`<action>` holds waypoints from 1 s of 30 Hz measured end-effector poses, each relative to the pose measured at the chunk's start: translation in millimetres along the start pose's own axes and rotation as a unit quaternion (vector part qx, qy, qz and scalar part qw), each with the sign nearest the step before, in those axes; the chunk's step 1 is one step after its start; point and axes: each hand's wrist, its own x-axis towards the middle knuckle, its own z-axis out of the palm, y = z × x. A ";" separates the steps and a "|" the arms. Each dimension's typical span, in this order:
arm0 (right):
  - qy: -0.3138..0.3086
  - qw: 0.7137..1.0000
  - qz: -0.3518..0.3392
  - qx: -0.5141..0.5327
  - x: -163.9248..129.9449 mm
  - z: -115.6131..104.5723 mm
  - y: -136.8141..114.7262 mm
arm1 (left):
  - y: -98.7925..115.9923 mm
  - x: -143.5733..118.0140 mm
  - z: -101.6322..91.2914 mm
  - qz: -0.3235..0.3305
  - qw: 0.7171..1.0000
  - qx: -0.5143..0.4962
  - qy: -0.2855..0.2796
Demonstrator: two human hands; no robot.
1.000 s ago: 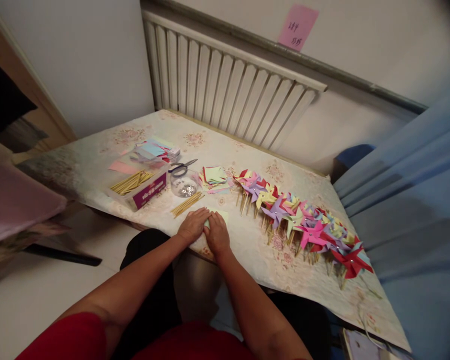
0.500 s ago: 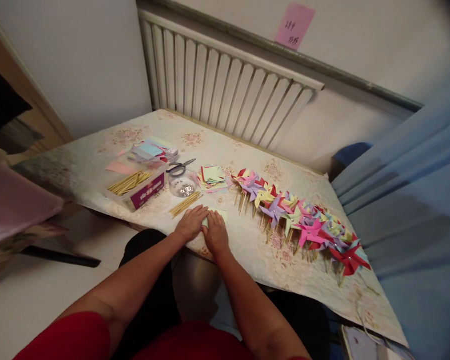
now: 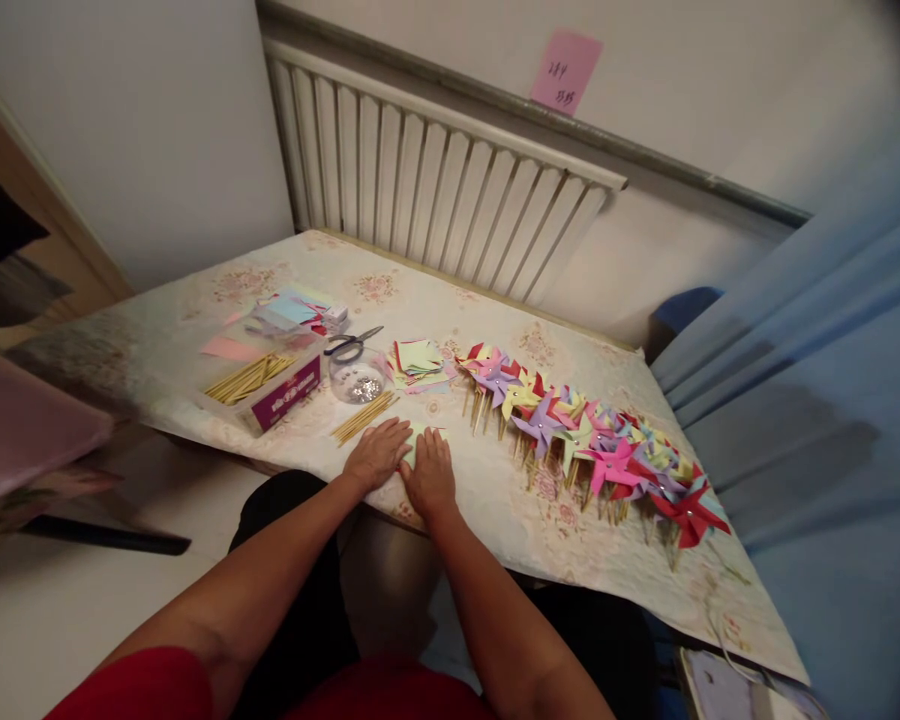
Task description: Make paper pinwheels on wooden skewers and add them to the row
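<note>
A small pale green sheet of paper [image 3: 412, 447] lies near the table's front edge, partly covered by my hands. My left hand [image 3: 377, 455] rests flat at its left side, fingers stretched forward. On its right part lies my right hand [image 3: 430, 474], palm down with the fingers extended. A thin red edge shows at the paper's far side. Just beyond my left hand is a bundle of thin wooden sticks [image 3: 364, 418]. Past the paper sits a stack of coloured paper squares [image 3: 418, 358].
A clear round dish [image 3: 358, 382] holds small shiny pieces, with scissors [image 3: 352, 345] behind it. Left of it stands a box [image 3: 289, 398] of wooden sticks. Many paper pinwheels [image 3: 596, 440] on sticks crowd the right side. A radiator [image 3: 435, 180] lines the wall.
The camera view has shifted slightly. My hands stay on the paper, with the right fingers a little farther from the left ones and more of the green sheet showing between them.
</note>
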 end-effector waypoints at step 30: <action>-0.020 0.999 -0.018 -0.035 -4.4 -15.8 13.2 | 52.6 18.9 8.1 0.028 0.998 -0.048 -0.043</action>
